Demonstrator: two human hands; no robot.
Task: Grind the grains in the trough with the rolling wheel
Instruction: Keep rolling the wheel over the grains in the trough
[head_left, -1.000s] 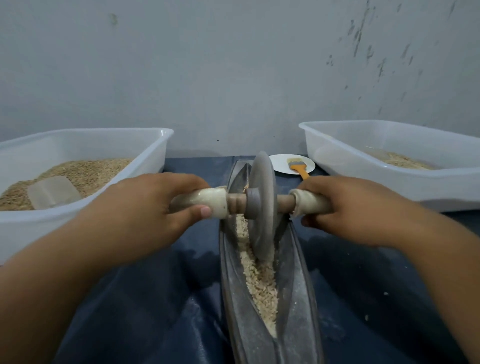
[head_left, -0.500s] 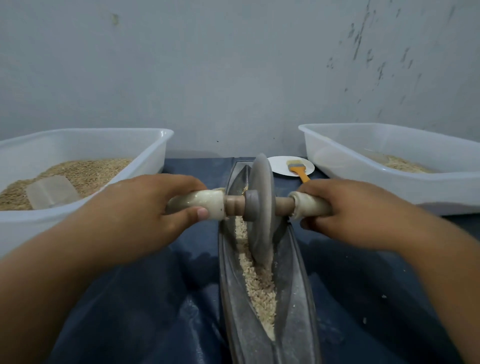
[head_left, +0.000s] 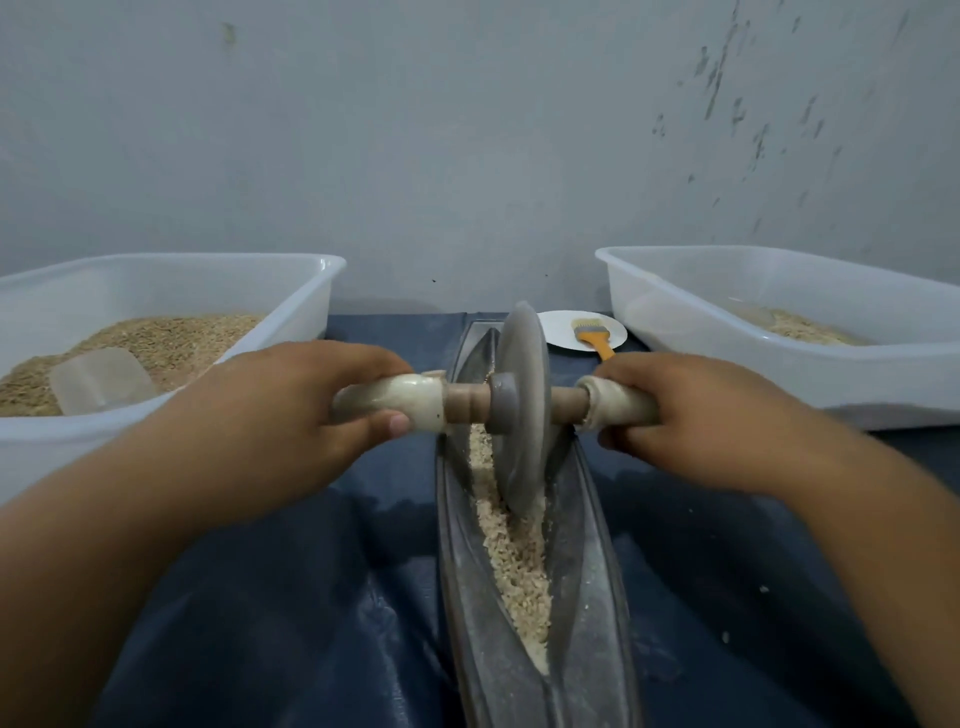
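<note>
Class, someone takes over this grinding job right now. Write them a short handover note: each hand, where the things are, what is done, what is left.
Left hand: grips the left handle of the wheel.
Right hand: grips the right handle.
The wheel stands upright in the trough, its rim down in the grains, at the far half of the trough.
Done: the grains in the trough look partly crushed; how fine is hard to tell.
Left: roll the wheel back and forth along the trough until the grains are ground.
Nearby: a tub of grain on the left, another tub on the right, a brush on a plate behind.
</note>
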